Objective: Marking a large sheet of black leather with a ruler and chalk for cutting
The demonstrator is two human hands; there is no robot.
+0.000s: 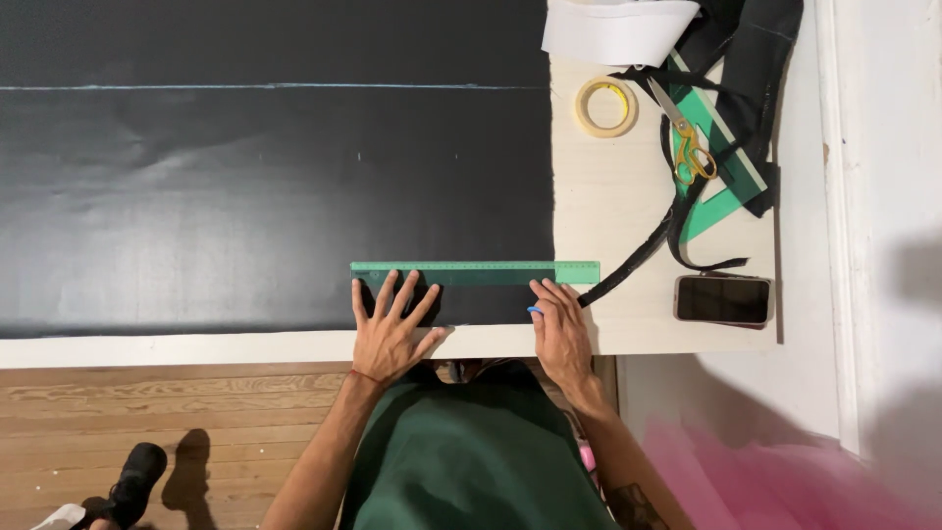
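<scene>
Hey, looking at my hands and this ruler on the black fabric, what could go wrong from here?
The left hand pins only the green ruler's left part, so its far end could pivot as the right hand marks with the blue marker. The black fabric shows ripples, which might bend the line. The phone lies near the table edge.

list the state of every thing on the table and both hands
left hand: flat, fingers spread on the black fabric
right hand: fingers pinch a small blue marker
green ruler: lies flat across the fabric's edge
black fabric: spread flat, pale line drawn across it
scissors: shut, lying on dark scraps
tape roll: lies flat
phone: screen dark, face up
</scene>
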